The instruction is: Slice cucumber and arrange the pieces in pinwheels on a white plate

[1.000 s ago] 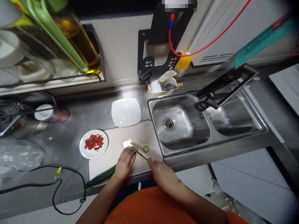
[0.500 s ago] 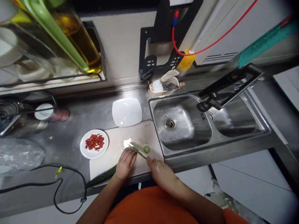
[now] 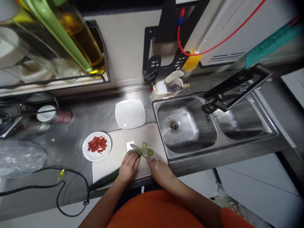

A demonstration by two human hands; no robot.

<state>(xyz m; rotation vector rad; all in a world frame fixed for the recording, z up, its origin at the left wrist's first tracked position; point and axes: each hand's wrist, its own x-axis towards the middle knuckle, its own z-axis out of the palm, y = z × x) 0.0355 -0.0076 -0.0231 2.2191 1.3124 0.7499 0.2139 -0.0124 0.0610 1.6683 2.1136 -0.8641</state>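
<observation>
My left hand [image 3: 129,166] is closed over a long dark-green cucumber [image 3: 105,180], which lies slantwise on the white cutting board [image 3: 114,142]. A knife [image 3: 137,149] is gripped by its handle in my right hand [image 3: 161,172]; its blade points up and left, close against my left fingertips at the cucumber's cut end. Two round cucumber slices [image 3: 150,152] lie on the board just right of the blade, and another piece shows by the blade. Small wet specks glisten on the board left of the knife tip.
A small white plate of chopped red pieces [image 3: 85,147] overlaps the board's left edge. Behind the board stands a square white plate [image 3: 130,114]. At the right is a double steel sink [image 3: 185,139] with a black faucet [image 3: 228,91]. A black cable [image 3: 59,196] loops at the left.
Another cucumber slice now lies apart on the board, beyond the first one. The knife blade has tilted flatter, showing more of its side. My left hand stays on the cucumber.
</observation>
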